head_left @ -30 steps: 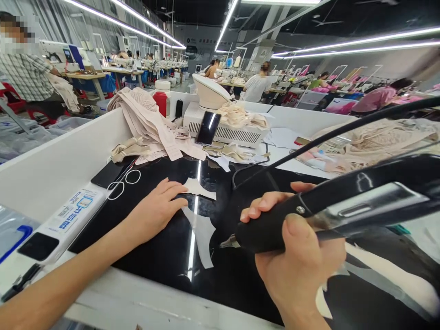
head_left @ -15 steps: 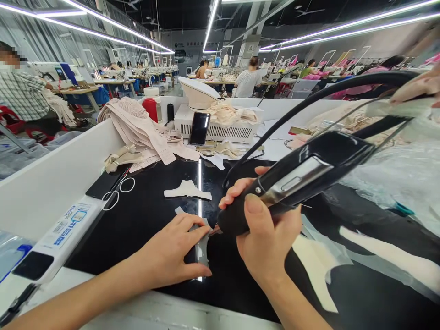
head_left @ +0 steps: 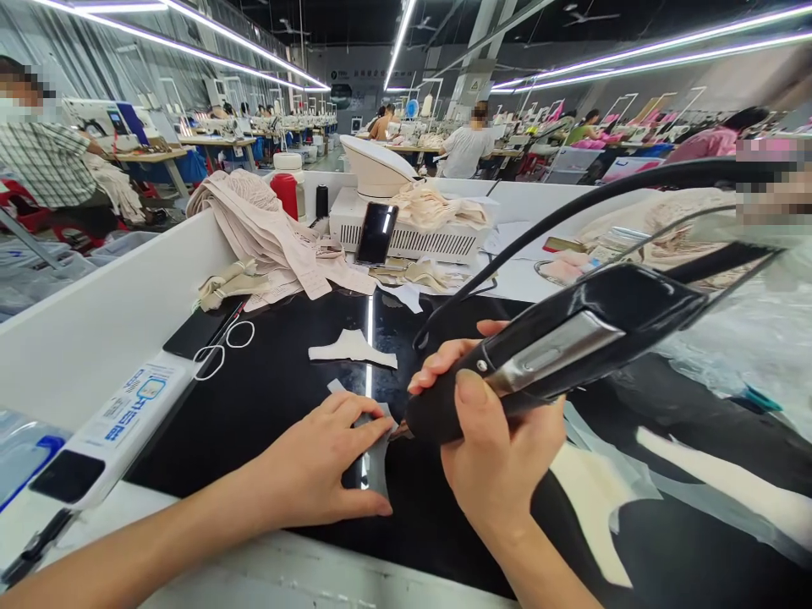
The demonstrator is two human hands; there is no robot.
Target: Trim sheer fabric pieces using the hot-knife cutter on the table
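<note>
White rings (head_left: 225, 347) lie between ten and eleven o'clock of the left hand (head_left: 320, 465). That hand, thumb and fingers spread, presses a thin grey sheet (head_left: 379, 465) at its three o'clock; a white patch (head_left: 352, 348) lies near twelve. Around a black tool (head_left: 562, 351), its tip at nine o'clock beside the sheet, the right hand (head_left: 501, 448) curls tightly; cream cloth (head_left: 593, 499) lies at four.

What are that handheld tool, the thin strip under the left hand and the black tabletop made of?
Tool: probably plastic, black and smooth; its panel shines like metal.
Strip under the left hand: perhaps plastic film or sheer fabric, looking greyish and somewhat see-through.
Tabletop: glossy, mirroring light; glass, acrylic or coated board, I can't tell.
</note>
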